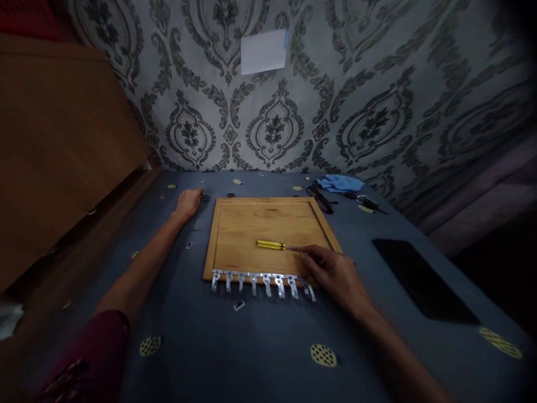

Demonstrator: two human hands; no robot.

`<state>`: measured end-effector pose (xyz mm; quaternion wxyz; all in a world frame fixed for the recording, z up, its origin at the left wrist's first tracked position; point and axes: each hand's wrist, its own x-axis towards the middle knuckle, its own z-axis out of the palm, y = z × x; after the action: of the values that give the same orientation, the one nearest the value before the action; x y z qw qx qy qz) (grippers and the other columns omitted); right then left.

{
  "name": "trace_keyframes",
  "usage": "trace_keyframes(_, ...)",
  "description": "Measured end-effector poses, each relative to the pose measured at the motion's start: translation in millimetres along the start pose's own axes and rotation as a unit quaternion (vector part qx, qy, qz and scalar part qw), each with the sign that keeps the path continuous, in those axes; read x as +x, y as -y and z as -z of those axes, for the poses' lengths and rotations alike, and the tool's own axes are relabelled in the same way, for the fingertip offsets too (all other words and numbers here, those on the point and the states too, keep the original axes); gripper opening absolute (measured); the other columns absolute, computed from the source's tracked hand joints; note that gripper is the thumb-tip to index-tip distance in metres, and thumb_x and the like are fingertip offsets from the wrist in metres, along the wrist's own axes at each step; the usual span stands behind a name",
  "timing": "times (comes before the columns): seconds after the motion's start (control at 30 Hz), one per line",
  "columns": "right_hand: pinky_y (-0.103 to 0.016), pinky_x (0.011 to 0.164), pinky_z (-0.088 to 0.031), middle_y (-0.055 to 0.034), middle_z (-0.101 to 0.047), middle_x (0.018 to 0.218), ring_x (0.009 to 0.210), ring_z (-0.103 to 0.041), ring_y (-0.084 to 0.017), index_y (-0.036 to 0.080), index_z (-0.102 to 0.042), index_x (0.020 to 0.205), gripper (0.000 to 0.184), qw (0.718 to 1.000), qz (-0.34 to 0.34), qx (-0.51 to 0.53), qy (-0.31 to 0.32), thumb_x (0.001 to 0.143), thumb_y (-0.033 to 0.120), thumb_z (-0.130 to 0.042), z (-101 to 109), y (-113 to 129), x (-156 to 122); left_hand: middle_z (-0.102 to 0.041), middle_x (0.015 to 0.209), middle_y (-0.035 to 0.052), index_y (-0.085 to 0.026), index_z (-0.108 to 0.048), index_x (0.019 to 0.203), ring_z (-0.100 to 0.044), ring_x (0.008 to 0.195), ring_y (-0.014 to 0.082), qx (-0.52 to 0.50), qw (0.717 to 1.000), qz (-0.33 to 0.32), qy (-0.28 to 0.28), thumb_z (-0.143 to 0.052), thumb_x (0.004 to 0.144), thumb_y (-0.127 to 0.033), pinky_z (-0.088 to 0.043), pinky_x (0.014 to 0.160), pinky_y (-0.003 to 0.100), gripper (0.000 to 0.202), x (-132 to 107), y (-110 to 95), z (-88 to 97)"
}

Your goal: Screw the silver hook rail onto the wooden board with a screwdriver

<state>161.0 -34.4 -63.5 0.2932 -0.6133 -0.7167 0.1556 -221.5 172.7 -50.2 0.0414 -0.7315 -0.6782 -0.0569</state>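
A wooden board (pixel 251 224) lies on the blue cloth. On it rests a screwdriver with a yellow handle (pixel 272 244). My right hand (pixel 333 274) sits at the board's near right corner, fingers curled, fingertips at the screwdriver's metal tip. A row of several metal key-like pieces (pixel 262 282) lines the board's near edge. My left hand (pixel 188 203) reaches to the board's far left corner, fingers curled on a small dark object (pixel 205 197).
A dark phone (pixel 419 277) lies to the right. Glasses (pixel 321 198), a blue cloth (pixel 340 182) and keys (pixel 369 202) sit at the back right. Small parts (pixel 239 305) are scattered on the cloth. A wooden panel (pixel 62 140) stands at left.
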Motion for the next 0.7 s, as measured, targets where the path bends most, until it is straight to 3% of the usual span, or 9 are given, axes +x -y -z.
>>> trace_keyframes(0.37,-0.031,0.054,-0.047,-0.0075,-0.081,0.076,0.057,-0.068,-0.021,0.02,-0.08,0.098,0.035,0.999,0.026,0.01,0.026,0.095,0.039,-0.051,1,14,-2,-0.064,0.133,0.0113,-0.017,-0.062,0.133,-0.067,0.114,0.0249,-0.013,0.998,0.054,-0.023,-0.066,0.1,-0.039,-0.06,0.096,0.047,0.04,-7,-3,-0.8)
trace_keyframes(0.7,-0.031,0.058,-0.049,-0.0078,-0.081,0.081,0.063,-0.072,-0.022,0.019,-0.079,0.096,0.033,0.999,0.041,0.007,-0.003,0.094,0.036,-0.05,0,4,-1,-0.065,0.133,0.011,-0.017,-0.062,0.132,-0.067,0.115,0.0248,-0.149,0.984,0.058,-0.083,-0.066,0.1,-0.039,-0.059,0.097,0.047,0.039,-5,6,9.6)
